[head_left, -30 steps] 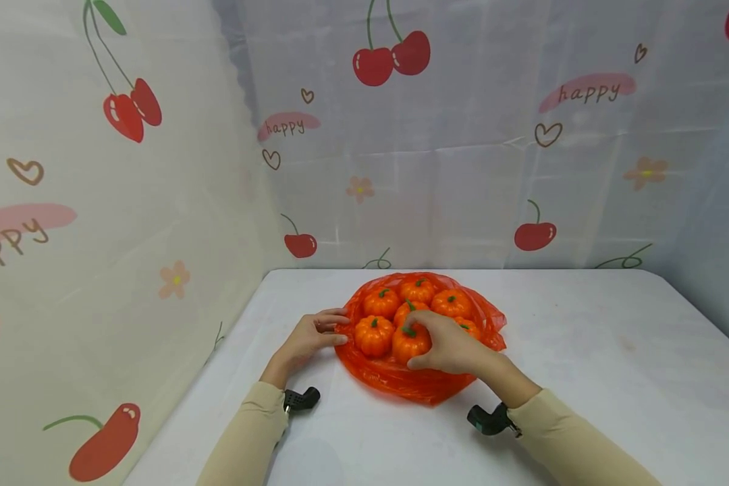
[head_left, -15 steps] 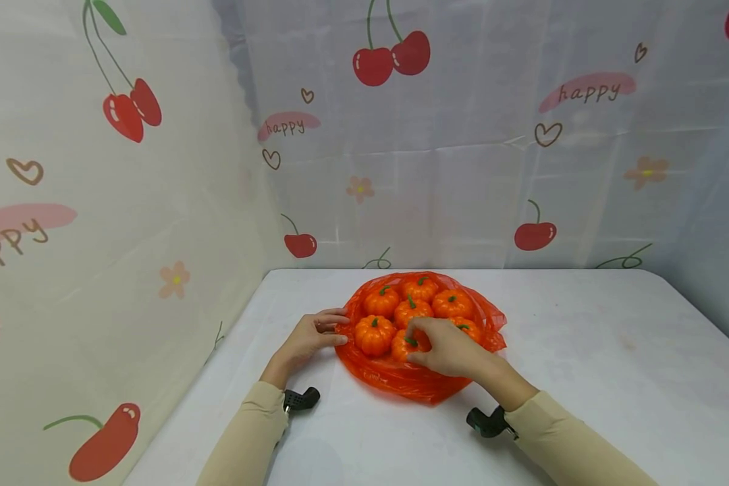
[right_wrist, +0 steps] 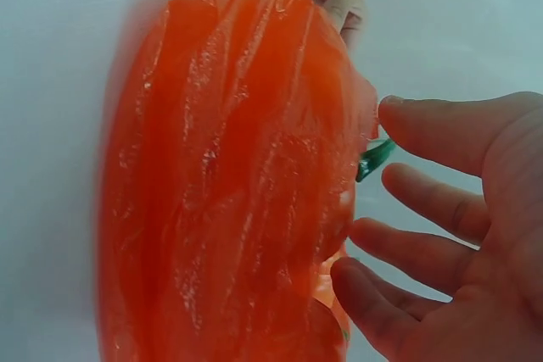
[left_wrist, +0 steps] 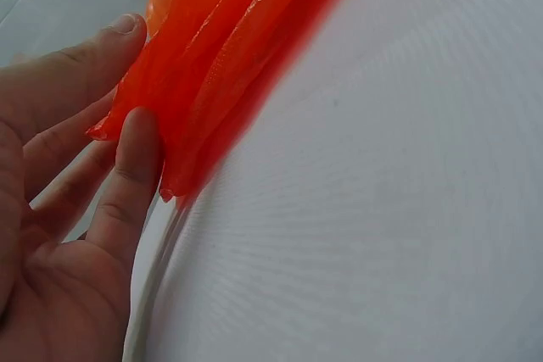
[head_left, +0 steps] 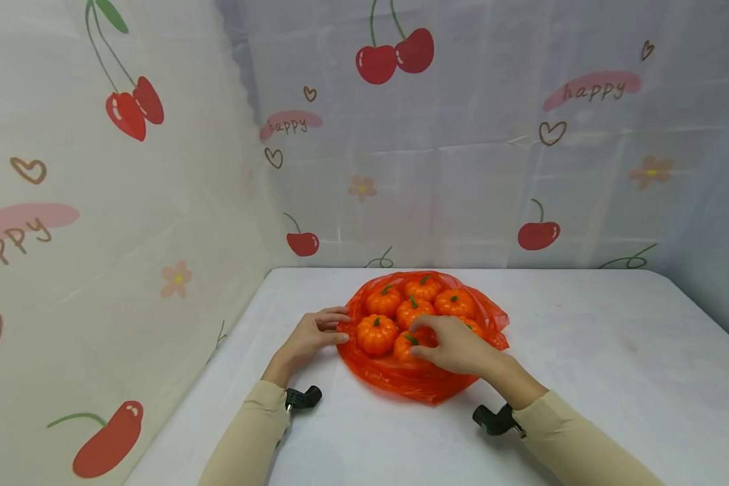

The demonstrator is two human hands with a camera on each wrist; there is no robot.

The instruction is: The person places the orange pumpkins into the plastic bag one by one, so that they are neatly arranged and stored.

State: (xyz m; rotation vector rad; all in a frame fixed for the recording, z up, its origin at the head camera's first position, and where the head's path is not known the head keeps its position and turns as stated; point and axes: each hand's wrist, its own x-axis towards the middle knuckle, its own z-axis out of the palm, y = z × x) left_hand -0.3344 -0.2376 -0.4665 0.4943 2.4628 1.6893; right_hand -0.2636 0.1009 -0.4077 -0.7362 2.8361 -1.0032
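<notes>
Several small orange pumpkins with green stems sit in an opened, crumpled red plastic bag (head_left: 401, 385) on the table. Over the front pumpkin (head_left: 403, 345) my right hand (head_left: 455, 343) is held with thumb and fingers spread. In the right wrist view a gap shows between these fingertips (right_wrist: 399, 112) and a green stem (right_wrist: 376, 158). My left hand (head_left: 306, 337) rests at the bag's left edge. Its fairly straight thumb and fingers (left_wrist: 136, 146) touch the thin plastic in the left wrist view, partly hidden behind its folds.
The table (head_left: 583, 351) has a white surface. Behind it and on the left hang white curtains (head_left: 449, 182) printed with cherries, hearts and flowers. A black wrist camera (head_left: 304, 398) sits at the left cuff and another camera (head_left: 495, 420) at the right cuff.
My right hand has loosened from the front pumpkin, its thumb and fingers now standing off it. The middle pumpkin shows more fully. My left hand keeps its place at the bag's edge.
</notes>
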